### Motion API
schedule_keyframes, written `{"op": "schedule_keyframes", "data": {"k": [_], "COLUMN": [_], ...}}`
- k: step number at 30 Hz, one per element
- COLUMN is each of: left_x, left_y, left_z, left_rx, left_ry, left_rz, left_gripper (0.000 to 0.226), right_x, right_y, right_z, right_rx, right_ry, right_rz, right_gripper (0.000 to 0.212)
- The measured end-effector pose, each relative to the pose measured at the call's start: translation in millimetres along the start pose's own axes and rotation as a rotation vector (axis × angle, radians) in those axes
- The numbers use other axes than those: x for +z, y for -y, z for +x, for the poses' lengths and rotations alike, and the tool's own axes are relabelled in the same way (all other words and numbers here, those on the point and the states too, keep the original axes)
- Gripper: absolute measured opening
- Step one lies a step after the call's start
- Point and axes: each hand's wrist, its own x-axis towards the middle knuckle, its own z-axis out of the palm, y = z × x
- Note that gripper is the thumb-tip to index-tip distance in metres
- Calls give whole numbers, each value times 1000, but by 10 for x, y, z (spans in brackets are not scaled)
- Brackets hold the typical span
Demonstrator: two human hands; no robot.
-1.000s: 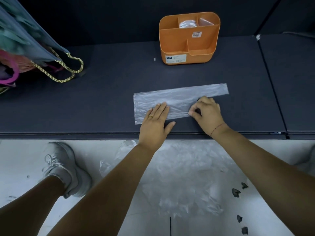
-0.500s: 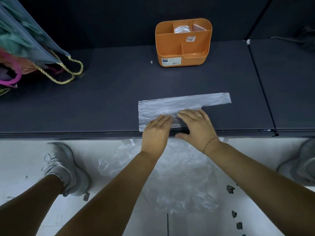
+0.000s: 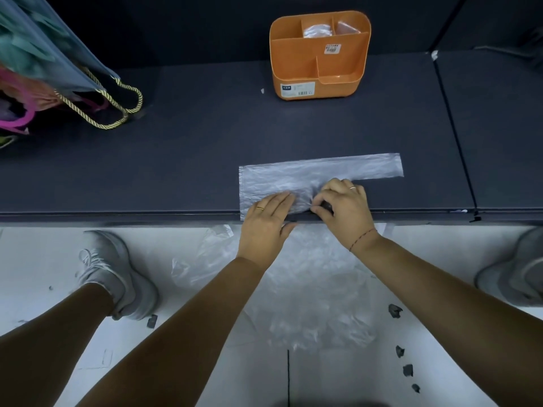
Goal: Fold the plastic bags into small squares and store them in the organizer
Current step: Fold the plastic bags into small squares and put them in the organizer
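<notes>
**Plastic bag (image 3: 293,174), lengthwise fold in progress**

- Table (image 3: 191,160): dark and matte. It lies under the plastic bag, and its front edge runs just below the bag's near side.
- Heap of bags (image 3: 308,289): clear and crumpled, on the pale floor (image 3: 44,259), nearer the person than the plastic bag. Judged to be waiting their turn.
- Plastic bag: thin clear film pressed into a long flat strip, with its right end narrower than the rest.
- Organizer (image 3: 293,66): orange, with several compartments. It stands beyond the plastic bag, well apart from it. Folded film (image 3: 316,32) sits in its two back compartments.
- Left hand (image 3: 264,221): flat with straight fingers, pressing down the bag's near left part.
- Right hand (image 3: 343,210): at the bag's near middle, with curled fingers pinching the film's near edge.

Handling note: the film is probably slippery and traps air.
- Keep the left palm down as an anchor.
- Lift the pinched edge low and carry it over to meet the far long edge.
- Sweep outward from the anchor to flatten the crease.
- Keep the strip from sliding off the table's front edge.
</notes>
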Motion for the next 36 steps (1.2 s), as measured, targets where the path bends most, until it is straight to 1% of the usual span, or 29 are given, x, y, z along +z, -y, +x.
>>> {"op": "schedule_keyframes", "data": {"k": [2, 4, 6, 7, 8, 9, 10, 12, 13, 14, 15, 17, 19, 21, 22, 24, 26, 27, 29, 31, 33, 34, 35, 36], "left_x": [-17, -29, -44, -48, -50, -51, -47, -49, -56, -61, -75, -116, -164, -200, -237, -360, -502, -559, -573, -529, -461, -433, -419, -412], "left_y": [31, 55, 60, 60, 67, 75, 85, 88, 88, 88, 81, 61, 61, 117, 146, 182, 182, 182, 237, 303, 344, 346, 341, 326], "left_z": [-13, 2, 47, 72, 93, 109, 114, 111, 109, 103, 102, 96, 96, 73, 69, 82, 117, 142, 180, 227, 251, 271, 289, 312], "left_rx": [-23, -30, -23, -9, 14, 37, 52, 55, 50, 47, 43, 37, 18, -36, -99, -253, -399, -460, -601, -749, -832, -858, -878, -896], "left_ry": [0, -2, -30, -61, -97, -125, -140, -133, -120, -107, -88, -67, -50, -43, -27, 19, 32, 36, 52, 59, 46, 27, -2, -34], "left_rz": [20, 35, 24, 17, 21, 35, 52, 81, 95, 104, 104, 86, 52, -4, -73, -270, -447, -500, -579, -615, -582, -568, -550, -529], "left_gripper": [58, 59, 52, 46, 39, 34, 31, 30, 30, 30, 31, 31, 29, 25, 23, 22, 15, 13, 24, 37, 58, 62, 56, 45], "right_x": [-57, -148, -250, -291, -319, -344, -362, -340, -299, -237, -160, 5, 74, 39, -3, -105, -227, -295, -400, -428, -372, -326, -280, -235], "right_y": [13, 19, 22, 19, 7, 11, 30, 93, 147, 210, 278, 364, 359, 258, 183, 26, -125, -172, -237, -268, -288, -291, -282, -269], "right_z": [33, 87, 115, 114, 105, 87, 65, 38, 39, 41, 44, 47, 53, 69, 88, 129, 168, 191, 231, 281, 330, 361, 385, 402], "right_rx": [66, 172, 241, 235, 209, 170, 117, -6, -59, -101, -136, -189, -184, -162, -140, -24, 161, 257, 407, 500, 580, 620, 654, 682], "right_ry": [36, 80, 137, 156, 161, 176, 198, 261, 280, 293, 287, 185, 29, -59, -79, -77, 4, 55, 118, 106, 53, 21, -11, -47], "right_rz": [65, 200, 321, 326, 288, 214, 109, -93, -169, -211, -223, -204, -107, -13, 27, 133, 257, 325, 476, 568, 581, 576, 569, 548], "right_gripper": [9, 9, 11, 11, 9, 12, 28, 67, 78, 81, 78, 60, 38, 24, 21, 16, 12, 10, 5, 5, 11, 14, 17, 20]}}
